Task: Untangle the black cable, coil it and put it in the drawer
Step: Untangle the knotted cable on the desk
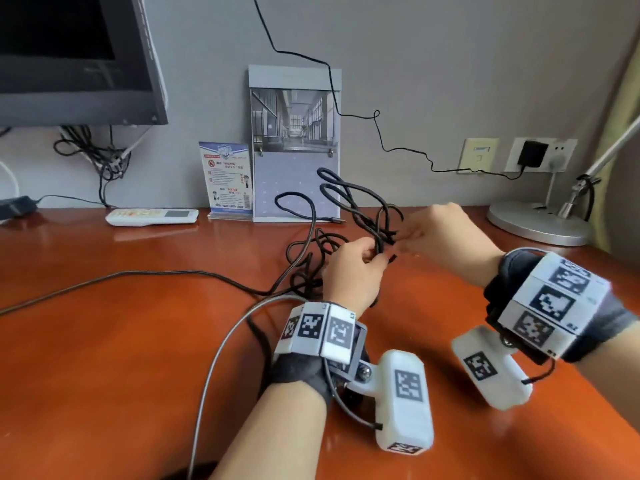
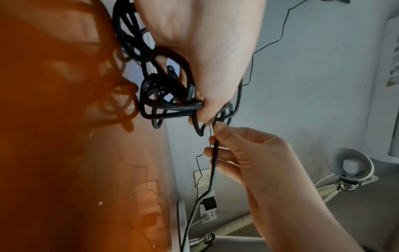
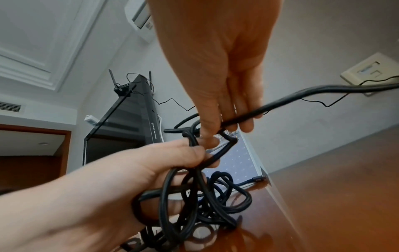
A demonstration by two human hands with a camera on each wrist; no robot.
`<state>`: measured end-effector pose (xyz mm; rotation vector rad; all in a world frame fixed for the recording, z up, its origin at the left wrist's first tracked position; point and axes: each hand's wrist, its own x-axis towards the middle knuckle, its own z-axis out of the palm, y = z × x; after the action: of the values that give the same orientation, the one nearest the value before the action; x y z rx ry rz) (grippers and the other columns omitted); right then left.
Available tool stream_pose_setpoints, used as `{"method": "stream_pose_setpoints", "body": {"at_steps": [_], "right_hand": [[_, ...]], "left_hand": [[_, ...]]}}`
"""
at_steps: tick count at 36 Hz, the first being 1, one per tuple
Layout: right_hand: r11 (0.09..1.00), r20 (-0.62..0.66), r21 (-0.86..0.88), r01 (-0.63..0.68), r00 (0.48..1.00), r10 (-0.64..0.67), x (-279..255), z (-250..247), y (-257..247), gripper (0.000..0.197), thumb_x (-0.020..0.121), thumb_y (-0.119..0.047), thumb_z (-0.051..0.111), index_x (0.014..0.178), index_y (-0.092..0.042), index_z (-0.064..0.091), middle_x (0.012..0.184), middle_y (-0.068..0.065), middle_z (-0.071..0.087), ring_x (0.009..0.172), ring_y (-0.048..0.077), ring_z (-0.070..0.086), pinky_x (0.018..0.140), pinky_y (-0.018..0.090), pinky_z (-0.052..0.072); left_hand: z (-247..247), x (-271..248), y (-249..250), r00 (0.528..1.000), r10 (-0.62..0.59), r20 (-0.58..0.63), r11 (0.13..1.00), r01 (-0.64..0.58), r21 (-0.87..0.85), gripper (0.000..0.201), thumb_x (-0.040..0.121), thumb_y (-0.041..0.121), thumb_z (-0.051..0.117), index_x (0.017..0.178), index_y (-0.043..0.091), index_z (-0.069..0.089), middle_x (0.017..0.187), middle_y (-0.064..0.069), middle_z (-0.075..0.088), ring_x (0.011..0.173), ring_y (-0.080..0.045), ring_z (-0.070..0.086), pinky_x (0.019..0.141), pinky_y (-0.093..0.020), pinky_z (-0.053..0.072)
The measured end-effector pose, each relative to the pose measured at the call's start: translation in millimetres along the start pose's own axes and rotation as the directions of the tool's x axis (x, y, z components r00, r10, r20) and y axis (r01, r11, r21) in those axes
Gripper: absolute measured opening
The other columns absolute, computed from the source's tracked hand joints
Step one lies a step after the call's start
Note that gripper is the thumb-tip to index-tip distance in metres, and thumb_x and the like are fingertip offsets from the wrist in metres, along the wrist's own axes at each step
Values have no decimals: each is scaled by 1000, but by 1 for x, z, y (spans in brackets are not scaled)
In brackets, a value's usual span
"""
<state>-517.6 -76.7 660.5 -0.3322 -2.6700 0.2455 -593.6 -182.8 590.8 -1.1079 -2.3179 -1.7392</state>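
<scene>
The black cable (image 1: 349, 197) is a knotted bundle held over the brown desk (image 1: 121, 358), with loops rising toward the wall and more tangle (image 1: 308, 268) resting on the wood. My left hand (image 1: 372, 256) grips a bunch of loops; in the left wrist view the left hand (image 2: 202, 110) closes on the cable (image 2: 166, 95). My right hand (image 1: 401, 235) pinches one strand just beside it. From the right wrist, the right hand (image 3: 220, 129) holds a strand running off to the right, above the cable (image 3: 194, 196) bundle. No drawer is in view.
Along the wall stand a monitor (image 1: 76, 57), a white remote (image 1: 152, 216), a sign card (image 1: 228, 178) and a calendar (image 1: 294, 143). A lamp base (image 1: 540, 223) sits at the right. A thin wire runs to a plug (image 1: 531, 154). A dark lead (image 1: 138, 275) trails left across the desk.
</scene>
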Motion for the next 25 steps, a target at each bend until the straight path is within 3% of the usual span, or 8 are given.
{"method": "stream_pose_setpoints", "body": {"at_steps": [4,7,10,13,15,20,22,25], "right_hand": [[999,2,-44,-5,1000,5,5,-10,-5,31,80,-32,69,57,-16,55,58,1,58,66,25,56,57,30,41],[995,-15,-76,66,998,-67,12,-25,-22,23,87,-31,59,66,-21,58,58,-6,55,70,25,59,63,30,46],[990,-90,-76,120,988,-127,22,-35,-42,23,89,-40,54,86,-20,66,76,-3,62,79,24,59,71,32,47],[972,11,-220,79,997,-79,31,-34,-62,42,84,-58,53,86,-19,69,84,1,66,82,23,59,67,30,46],[953,56,-297,64,997,-50,37,-29,-73,41,83,-53,57,85,-14,71,81,4,65,78,23,59,62,27,44],[992,173,-3,-129,977,127,53,-28,-83,17,87,-15,60,74,-5,64,49,-5,57,50,11,50,45,18,41],[951,238,193,-242,952,194,57,-36,-84,19,88,-13,60,70,-6,59,40,-7,54,47,12,53,52,19,47],[899,325,304,-315,921,213,56,-47,-86,21,95,-24,50,89,-6,60,37,-7,53,46,15,50,57,24,46]], "left_hand": [[0,0,-5,1000,10,8,1000,-10,21,40,90,17,57,57,20,34,51,1,38,61,-28,40,67,-36,34],[-1,-2,-4,1000,13,27,1000,-14,21,28,91,19,56,65,24,49,63,2,53,78,-32,56,83,-45,44],[-1,-3,-3,999,16,28,999,-17,37,39,89,15,56,55,20,37,53,6,42,61,-24,43,73,-39,36],[-2,-3,-2,998,49,40,997,-52,62,48,87,12,56,52,20,24,45,3,28,50,-18,28,67,-34,24],[-3,-4,-2,997,67,49,996,-69,48,46,84,13,54,52,20,21,42,2,26,48,-18,25,66,-33,23],[-5,-6,-1,996,75,53,997,-74,-11,37,76,23,45,50,20,19,39,3,32,49,-19,24,62,-33,22],[-7,-6,1,995,74,65,997,-75,26,30,72,29,39,49,18,23,44,3,31,51,-22,30,58,-32,27],[-8,-4,-1,996,54,68,998,-55,10,44,82,22,52,47,17,26,45,-6,33,47,-22,30,55,-31,24]]}}
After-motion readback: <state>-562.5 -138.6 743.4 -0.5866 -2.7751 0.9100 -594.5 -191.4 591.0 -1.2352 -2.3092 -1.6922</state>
